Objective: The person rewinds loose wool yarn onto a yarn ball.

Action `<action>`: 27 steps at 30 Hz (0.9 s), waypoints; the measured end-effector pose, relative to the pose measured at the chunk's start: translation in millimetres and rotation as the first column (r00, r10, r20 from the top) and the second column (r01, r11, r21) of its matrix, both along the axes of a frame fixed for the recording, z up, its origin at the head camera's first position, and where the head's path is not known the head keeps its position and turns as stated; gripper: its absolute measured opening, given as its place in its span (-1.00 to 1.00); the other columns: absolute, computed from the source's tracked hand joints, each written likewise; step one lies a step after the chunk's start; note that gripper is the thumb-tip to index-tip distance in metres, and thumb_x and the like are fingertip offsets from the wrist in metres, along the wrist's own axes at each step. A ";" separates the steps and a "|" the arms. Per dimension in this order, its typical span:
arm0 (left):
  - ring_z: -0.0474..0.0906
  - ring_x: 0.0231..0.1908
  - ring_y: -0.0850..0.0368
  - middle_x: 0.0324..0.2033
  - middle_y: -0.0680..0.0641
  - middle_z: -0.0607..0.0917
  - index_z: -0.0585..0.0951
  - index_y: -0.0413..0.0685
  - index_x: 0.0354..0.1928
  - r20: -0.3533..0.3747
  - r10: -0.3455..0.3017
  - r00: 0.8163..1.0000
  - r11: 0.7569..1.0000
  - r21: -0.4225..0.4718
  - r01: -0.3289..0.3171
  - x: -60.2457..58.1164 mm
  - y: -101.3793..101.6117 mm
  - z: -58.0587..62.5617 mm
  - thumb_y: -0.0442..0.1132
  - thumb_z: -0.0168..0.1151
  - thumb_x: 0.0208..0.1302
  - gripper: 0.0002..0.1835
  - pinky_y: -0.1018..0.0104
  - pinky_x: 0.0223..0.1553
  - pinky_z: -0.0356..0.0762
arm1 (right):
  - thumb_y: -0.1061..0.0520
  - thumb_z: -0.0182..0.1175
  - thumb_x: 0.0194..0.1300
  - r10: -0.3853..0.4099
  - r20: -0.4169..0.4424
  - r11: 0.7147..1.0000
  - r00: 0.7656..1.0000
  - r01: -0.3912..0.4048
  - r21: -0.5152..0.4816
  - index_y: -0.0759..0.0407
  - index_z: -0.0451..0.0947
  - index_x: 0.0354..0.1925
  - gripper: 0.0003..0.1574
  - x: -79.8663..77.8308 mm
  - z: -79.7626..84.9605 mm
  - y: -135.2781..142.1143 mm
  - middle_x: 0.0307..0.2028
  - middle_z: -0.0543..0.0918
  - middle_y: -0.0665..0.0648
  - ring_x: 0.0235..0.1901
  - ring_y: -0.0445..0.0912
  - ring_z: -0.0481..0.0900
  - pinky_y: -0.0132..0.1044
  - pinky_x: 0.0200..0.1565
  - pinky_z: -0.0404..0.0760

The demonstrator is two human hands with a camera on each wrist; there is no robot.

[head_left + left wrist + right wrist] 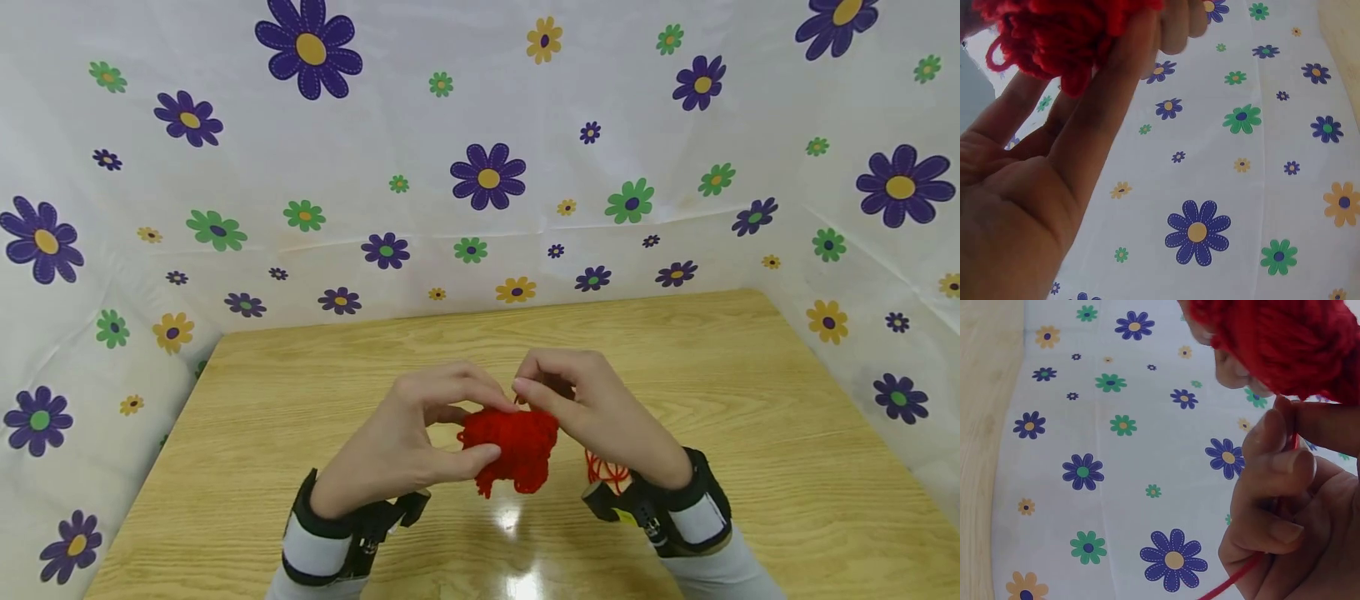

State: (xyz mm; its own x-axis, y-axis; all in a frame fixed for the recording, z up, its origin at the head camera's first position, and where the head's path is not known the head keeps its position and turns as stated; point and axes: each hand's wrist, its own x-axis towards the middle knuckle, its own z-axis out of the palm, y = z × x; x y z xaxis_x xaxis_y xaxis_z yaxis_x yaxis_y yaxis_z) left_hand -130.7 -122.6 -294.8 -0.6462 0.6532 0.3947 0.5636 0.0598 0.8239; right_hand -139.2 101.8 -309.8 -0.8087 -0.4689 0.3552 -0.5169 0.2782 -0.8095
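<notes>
R wrist strap [701, 521] at 4 o'clock may snag loose yarn [595, 468] if we tug w/ L hand [390, 442] gripping bundle [517, 446], R hand [603, 414] pinching strand [1233, 577].

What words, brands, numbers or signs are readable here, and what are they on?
No readable text in any view.
Left wristband: small pale marks, too small to read.
Right wristband: similar marks, also too small to read.
Red yarn: no label visible.
Cloth backdrop: printed flowers, no lettering visible.
</notes>
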 end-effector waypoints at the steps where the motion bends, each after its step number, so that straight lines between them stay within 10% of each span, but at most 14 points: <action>1: 0.59 -0.14 0.07 -0.15 -0.09 0.69 0.68 -0.08 -0.12 -0.013 0.005 1.000 1.000 -0.018 -0.005 -0.3 0.5 -0.9 -0.49 0.40 0.03 -0.66 0.23 -0.26 0.75 | 0.21 0.16 0.39 -0.011 -0.017 1.000 1.000 0.011 -0.005 0.10 0.58 -0.36 -0.85 0.1 0.1 0.4 -0.57 0.53 0.06 -0.61 -0.12 0.40 -0.42 -0.60 0.41; 12: 0.59 -0.22 0.30 -0.15 0.03 0.74 0.68 -0.03 -0.09 -0.167 0.154 0.974 0.961 -0.203 -0.187 -7.3 3.1 -10.6 -0.32 0.43 0.06 -0.68 0.30 -0.28 0.74 | 0.31 0.19 0.34 -0.021 -0.077 0.995 0.997 0.013 -0.098 0.19 0.57 -0.34 -0.91 6.1 6.3 -2.3 -0.51 0.57 0.11 -0.58 -0.11 0.45 -0.41 -0.60 0.46; 27: 0.55 -0.24 0.25 -0.26 0.01 0.73 0.68 -0.06 -0.16 -0.212 0.355 0.911 0.913 -0.130 -0.386 -9.6 2.3 -11.7 -0.34 0.44 0.02 -0.71 0.17 -0.29 0.75 | 0.32 0.26 0.27 -0.020 -0.109 0.998 0.994 0.013 -0.060 0.15 0.60 -0.36 -0.90 9.3 8.3 -3.2 -0.57 0.54 0.08 -0.60 -0.14 0.39 -0.44 -0.61 0.39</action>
State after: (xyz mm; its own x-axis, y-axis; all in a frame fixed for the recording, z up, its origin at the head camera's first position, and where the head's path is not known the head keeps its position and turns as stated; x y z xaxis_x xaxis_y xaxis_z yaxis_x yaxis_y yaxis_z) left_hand -140.3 -120.3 -306.5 -0.7825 0.4461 0.4344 0.6115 0.4192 0.6711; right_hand -129.9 98.6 -301.5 -0.7710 -0.4313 0.4685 -0.5988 0.2408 -0.7638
